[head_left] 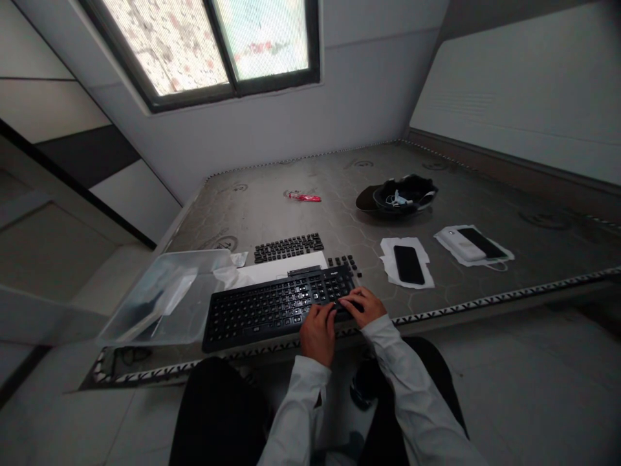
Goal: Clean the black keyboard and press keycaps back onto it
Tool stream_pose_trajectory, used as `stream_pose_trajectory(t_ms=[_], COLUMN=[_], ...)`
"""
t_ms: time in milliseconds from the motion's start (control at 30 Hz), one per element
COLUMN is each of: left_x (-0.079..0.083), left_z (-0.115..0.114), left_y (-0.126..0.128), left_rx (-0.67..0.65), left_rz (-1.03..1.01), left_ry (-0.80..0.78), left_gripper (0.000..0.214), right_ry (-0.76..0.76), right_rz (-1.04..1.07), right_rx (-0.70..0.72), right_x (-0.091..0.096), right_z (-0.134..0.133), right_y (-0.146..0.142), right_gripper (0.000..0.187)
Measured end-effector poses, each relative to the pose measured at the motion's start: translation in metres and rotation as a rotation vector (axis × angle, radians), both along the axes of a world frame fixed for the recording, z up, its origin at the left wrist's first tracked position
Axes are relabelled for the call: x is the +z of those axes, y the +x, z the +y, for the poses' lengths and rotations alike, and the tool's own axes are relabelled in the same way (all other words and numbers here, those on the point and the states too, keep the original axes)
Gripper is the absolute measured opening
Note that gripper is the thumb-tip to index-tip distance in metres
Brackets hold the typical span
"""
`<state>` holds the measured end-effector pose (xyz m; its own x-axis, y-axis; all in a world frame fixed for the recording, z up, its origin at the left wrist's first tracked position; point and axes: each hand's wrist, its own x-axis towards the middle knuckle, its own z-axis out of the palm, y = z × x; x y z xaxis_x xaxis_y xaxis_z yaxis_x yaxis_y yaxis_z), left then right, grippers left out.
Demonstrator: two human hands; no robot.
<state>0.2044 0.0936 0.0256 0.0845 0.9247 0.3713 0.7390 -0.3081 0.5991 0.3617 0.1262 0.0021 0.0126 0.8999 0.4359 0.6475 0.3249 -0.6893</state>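
Loose keycaps (289,248) lie behind the keyboard (272,307), a phone (408,264) to its right.

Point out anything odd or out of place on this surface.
Loose keycaps lie in a patch behind the black keyboard, with a smaller cluster near its right end, so keys appear to be off. Both hands, left and right, rest on its right end.

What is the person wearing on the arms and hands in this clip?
Both arms are in long, light grey-white shirt sleeves with buttoned-style cuffs ending at the wrists. The left hand and right hand are bare: no gloves, and no watch or rings can be made out.
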Motion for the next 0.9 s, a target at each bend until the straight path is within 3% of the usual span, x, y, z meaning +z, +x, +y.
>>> stream_pose_trajectory(t_ms=[167, 433, 900], left_x=[0.009, 0.019, 0.012], left_z=[0.000, 0.003, 0.001], left_y=[0.001, 0.003, -0.003], left_rx=[0.032, 0.073, 0.017], left_rz=[-0.002, -0.028, -0.002], left_ry=[-0.104, -0.164, -0.141], left_gripper=[0.023, 0.021, 0.018], right_ry=[0.058, 0.068, 0.035], right_rz=[0.002, 0.023, 0.014], right_rx=[0.088, 0.070, 0.134], right_x=[-0.006, -0.008, -0.010], right_z=[0.002, 0.003, 0.003], right_y=[0.006, 0.005, 0.011], right_gripper=[0.021, 0.020, 0.017])
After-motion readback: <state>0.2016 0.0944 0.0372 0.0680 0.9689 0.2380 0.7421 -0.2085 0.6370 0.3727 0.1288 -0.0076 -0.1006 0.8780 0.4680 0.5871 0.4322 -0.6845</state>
